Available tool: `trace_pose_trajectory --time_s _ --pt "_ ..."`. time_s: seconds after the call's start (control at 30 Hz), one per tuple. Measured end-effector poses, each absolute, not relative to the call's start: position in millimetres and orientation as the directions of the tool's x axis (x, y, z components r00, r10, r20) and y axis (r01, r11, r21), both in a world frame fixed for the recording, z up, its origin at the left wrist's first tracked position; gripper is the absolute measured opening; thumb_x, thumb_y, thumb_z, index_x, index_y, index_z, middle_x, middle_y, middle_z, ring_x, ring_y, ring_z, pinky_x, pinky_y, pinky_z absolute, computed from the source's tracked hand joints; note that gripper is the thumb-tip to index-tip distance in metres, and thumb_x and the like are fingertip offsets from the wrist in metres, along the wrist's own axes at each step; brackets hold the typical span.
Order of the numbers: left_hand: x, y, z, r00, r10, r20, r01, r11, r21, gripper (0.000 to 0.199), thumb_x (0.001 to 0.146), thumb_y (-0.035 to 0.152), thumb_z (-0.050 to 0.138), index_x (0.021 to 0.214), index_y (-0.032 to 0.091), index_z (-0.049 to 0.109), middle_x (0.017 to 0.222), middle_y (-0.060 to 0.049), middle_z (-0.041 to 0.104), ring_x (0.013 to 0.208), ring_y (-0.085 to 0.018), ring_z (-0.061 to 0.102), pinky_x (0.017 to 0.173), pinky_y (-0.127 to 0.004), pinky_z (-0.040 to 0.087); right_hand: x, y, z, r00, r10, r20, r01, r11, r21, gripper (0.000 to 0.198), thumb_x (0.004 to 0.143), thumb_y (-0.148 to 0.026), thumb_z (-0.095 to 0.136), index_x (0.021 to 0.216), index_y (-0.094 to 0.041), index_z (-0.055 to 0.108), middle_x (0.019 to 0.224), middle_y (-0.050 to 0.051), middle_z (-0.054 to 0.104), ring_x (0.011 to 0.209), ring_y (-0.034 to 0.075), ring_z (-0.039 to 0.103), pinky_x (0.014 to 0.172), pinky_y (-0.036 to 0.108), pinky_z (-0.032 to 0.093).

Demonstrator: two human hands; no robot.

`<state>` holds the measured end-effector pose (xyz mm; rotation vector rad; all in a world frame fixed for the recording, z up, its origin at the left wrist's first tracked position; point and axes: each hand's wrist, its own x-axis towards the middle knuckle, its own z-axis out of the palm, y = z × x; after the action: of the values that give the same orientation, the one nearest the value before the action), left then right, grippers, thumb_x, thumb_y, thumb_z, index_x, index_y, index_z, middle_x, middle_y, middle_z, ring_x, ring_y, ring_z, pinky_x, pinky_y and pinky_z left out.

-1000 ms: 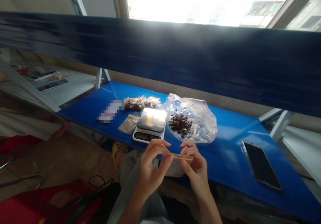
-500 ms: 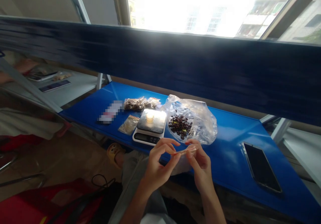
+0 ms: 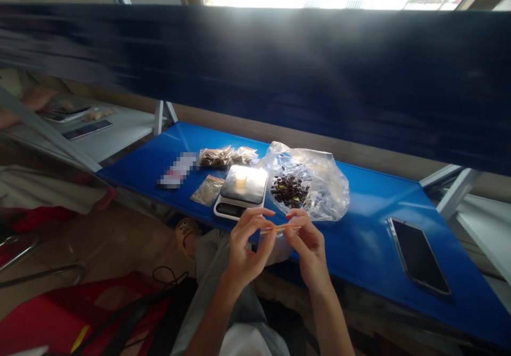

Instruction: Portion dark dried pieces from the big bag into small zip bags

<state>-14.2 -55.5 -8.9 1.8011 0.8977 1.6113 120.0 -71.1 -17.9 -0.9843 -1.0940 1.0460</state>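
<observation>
My left hand [image 3: 250,241] and my right hand [image 3: 306,239] pinch the reddish top edge of a small clear zip bag [image 3: 275,248] between thumbs and fingers. The bag hangs down in front of the blue table's [image 3: 367,249] near edge. Just beyond my hands stands a white digital scale [image 3: 243,190] with a small translucent cup [image 3: 240,178] on its plate. To the right of the scale lies an open clear plastic bag [image 3: 329,188] holding dark brown beans or seeds [image 3: 289,190] with a few yellow-green bits among them.
Filled small bags [image 3: 219,157] lie behind the scale, and a flat zip bag [image 3: 207,190] on its left. A phone [image 3: 419,255] rests at the right; a blurred-out item [image 3: 178,171] sits at the left. A dark blue panel [image 3: 279,79] spans above. Another person's hand [image 3: 38,100] shows far left.
The view has tipped downward a little. My hands have shifted slightly left, and the zip bag's top edge has gone from tilted to nearly level between them.
</observation>
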Motion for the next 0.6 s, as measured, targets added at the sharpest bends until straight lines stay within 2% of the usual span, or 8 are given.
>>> trace_pose_trajectory --time_s 0.13,0.27,0.4,0.47,0.6 --pt "-15 -53 -10 0.021 0.751 0.660 0.136 -0.656 0.743 0.004 0.081 0.014 0.065 0.080 0.018 0.066 0.095 -0.006 0.064 0.084 -0.016 0.061 0.074 -0.029 0.049 120 -73 -18 0.123 0.965 0.232 -0.118 0.246 -0.962 0.011 0.080 -0.032 0.069 0.075 -0.022 0.066 0.093 0.002 0.050 0.078 0.014 0.050 0.056 0.022 0.038" --pt "-16 -53 -9 0.021 0.761 0.649 0.090 -0.648 0.756 0.008 0.082 0.013 0.064 0.078 0.018 0.065 0.082 -0.004 0.063 0.091 -0.018 0.060 0.079 -0.031 0.049 122 -79 -15 0.080 0.966 0.245 -0.086 0.252 -0.964 0.009 0.080 -0.031 0.070 0.076 -0.023 0.067 0.096 0.003 0.053 0.069 0.013 0.049 0.055 0.024 0.037" --pt "-19 -57 -8 0.032 0.795 0.606 0.021 -0.606 0.795 0.008 0.083 0.015 0.063 0.076 0.019 0.065 0.086 -0.004 0.062 0.086 -0.016 0.060 0.075 -0.030 0.049 125 -84 -15 0.060 0.959 0.277 -0.027 0.279 -0.960 0.013 0.085 -0.035 0.063 0.083 -0.025 0.071 0.096 0.006 0.056 0.083 0.018 0.053 0.058 0.025 0.039" --pt "-21 -60 -9 0.044 0.805 0.591 0.008 -0.592 0.806 0.009 0.083 0.015 0.064 0.075 0.019 0.066 0.092 -0.004 0.061 0.081 -0.014 0.059 0.071 -0.027 0.048 126 -84 -16 0.088 0.964 0.253 -0.040 0.257 -0.966 0.016 0.088 -0.035 0.059 0.082 -0.025 0.071 0.097 0.005 0.055 0.084 0.018 0.054 0.058 0.024 0.039" --pt "-22 -63 -10 0.038 0.815 0.578 0.002 -0.578 0.816 0.011 0.082 0.014 0.064 0.072 0.019 0.065 0.089 -0.003 0.060 0.080 -0.014 0.058 0.070 -0.027 0.048 124 -84 -21 0.162 0.966 0.203 -0.092 0.220 -0.971 0.016 0.085 -0.033 0.064 0.074 -0.021 0.064 0.099 0.003 0.052 0.075 0.014 0.051 0.055 0.021 0.038"
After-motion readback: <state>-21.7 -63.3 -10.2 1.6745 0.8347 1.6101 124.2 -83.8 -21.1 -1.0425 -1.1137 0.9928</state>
